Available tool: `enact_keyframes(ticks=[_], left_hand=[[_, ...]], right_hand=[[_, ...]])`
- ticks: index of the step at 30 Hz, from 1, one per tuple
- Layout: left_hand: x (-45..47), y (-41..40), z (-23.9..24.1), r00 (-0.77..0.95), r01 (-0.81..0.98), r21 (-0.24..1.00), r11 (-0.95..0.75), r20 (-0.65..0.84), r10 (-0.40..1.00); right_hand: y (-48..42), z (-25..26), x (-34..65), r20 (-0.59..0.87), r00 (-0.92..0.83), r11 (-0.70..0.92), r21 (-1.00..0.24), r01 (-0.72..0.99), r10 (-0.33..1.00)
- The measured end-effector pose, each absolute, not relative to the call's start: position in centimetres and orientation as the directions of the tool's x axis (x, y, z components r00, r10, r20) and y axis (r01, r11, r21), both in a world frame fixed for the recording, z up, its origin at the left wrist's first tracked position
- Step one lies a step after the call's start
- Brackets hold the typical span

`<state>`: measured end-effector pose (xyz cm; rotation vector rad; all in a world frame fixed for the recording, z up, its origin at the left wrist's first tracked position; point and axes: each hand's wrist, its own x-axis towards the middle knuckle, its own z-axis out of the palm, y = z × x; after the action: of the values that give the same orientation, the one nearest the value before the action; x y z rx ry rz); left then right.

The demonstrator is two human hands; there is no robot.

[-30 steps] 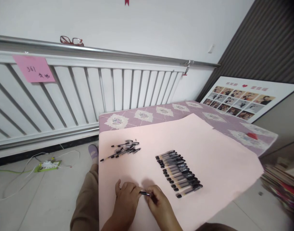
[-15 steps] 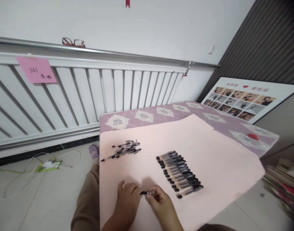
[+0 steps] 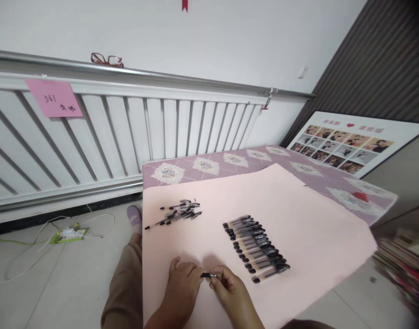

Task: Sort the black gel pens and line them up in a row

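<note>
Between the hands [image 3: 183, 285] [image 3: 232, 292], a slim black pen [image 3: 207, 275]

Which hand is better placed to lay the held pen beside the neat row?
Right, probably: the right hand grips the pen and sits nearer the row of pens; the left hand is farther off.

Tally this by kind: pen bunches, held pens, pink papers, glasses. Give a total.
Pen bunches: 2, row, pile
Held pen: 1
Pink papers: 2, sheet, note
Glasses: 1
Total: 6
</note>
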<state>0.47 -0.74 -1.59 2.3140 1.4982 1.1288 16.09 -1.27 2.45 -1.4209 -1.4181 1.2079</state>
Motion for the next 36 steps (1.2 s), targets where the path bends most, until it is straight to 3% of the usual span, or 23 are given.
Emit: enact_keyframes(ticks=[12,21,28,36], left_hand=[[0.4,-0.8,-1.4,0.183,0.686,0.512,-0.518,0.567,0.803],[0.4,-0.8,-1.8,0.223,0.677,0.496,-0.544,0.566,0.794],[0.4,-0.9,-0.9,0.251,0.735,0.413,-0.537,0.571,0.782],[0.4,-1.0,-0.3,0.205,0.731,0.45,-0.514,0.573,0.793]], right_hand=[[-1.6,3.3,15.9,-0.059,-0.102,-0.007,-0.893,0.451,0.993],[-1.8,2.7,15.5,0.042,-0.107,0.102,-0.743,0.661,0.993],[-1.8,3.0,15.8,0.024,-0.089,0.068,-0.845,0.531,0.996],[-1.5,2.9,15.8,-0.003,-0.098,0.04,-0.902,0.429,0.995]])
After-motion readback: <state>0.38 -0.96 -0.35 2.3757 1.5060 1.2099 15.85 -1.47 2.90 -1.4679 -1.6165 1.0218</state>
